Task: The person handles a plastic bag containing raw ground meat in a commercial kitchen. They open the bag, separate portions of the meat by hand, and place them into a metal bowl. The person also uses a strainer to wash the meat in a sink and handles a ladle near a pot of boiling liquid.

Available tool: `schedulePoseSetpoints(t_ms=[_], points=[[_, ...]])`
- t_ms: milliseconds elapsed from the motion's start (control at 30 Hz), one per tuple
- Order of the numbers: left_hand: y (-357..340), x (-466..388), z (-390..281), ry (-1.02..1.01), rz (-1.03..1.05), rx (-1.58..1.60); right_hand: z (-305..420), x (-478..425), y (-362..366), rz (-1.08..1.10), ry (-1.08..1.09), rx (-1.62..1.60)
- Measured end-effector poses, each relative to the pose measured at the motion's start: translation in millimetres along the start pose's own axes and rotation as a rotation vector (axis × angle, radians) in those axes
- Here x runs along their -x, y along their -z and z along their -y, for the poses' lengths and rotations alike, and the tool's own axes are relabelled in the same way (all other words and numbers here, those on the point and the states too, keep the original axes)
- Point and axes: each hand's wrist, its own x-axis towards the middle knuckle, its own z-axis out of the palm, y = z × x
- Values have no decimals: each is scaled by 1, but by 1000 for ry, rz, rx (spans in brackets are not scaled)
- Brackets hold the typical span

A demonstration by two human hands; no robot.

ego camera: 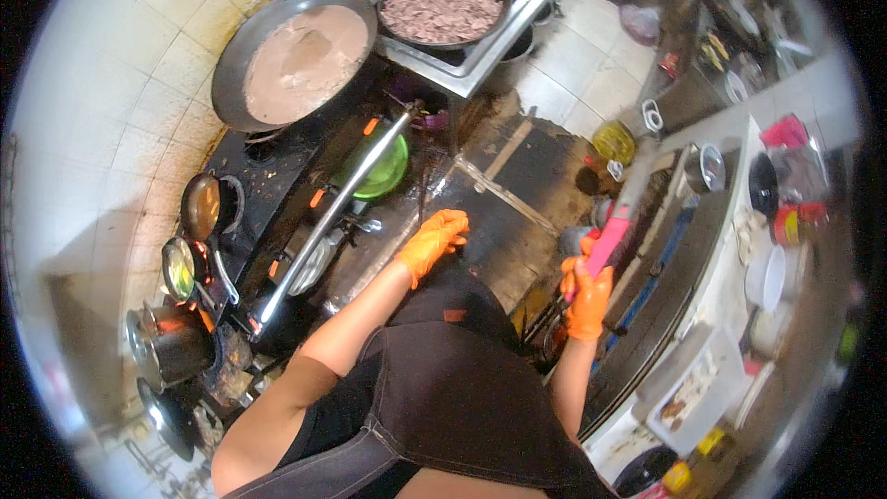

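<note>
My left hand (435,242), in an orange rubber glove, is in front of the stove with its fingers curled; it shows nothing clearly in its grasp. My right hand (587,294), gloved the same way, grips the pink handle (608,247) of a long tool. Its grey, flat-looking end (636,177) is blurred and points up and away from me. Beyond my left hand, a large wok (232,76) of pale brown, thick liquid (305,66) stands on the stove. A round pan of chopped meat (443,5) rests beside it on a steel-framed unit.
Two small pans (201,208) (179,269) sit over flames at the left, near a steel pot (173,346). A steel rail (332,211) runs along the stove front, above a green basin (382,170). At right, a white counter (727,235) bears a plastic tub (700,388) and bowls.
</note>
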Motion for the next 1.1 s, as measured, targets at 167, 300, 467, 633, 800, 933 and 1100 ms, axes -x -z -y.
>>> schedulePoseSetpoints(t_ms=[167,300,467,633,800,933,1100], points=[[50,-62,-14,-112,-425,-353,-21,-40,-24,336,-447,-152],[115,-127,-30,-77,-768,-693,-34,-87,-58,506,-680,12],[173,-210,-41,82,-1030,-1044,-44,-161,-95,716,-822,83],[183,-228,-39,182,-964,-937,-49,-229,-154,833,-1096,119],[160,-231,-38,145,-1048,-809,-85,-281,-235,1012,-1235,57],[165,-223,-78,-3,-1096,-49,-122,-309,-288,1068,-1309,39],[206,-237,-93,-359,-738,847,-164,-321,-326,1174,-1467,-179]])
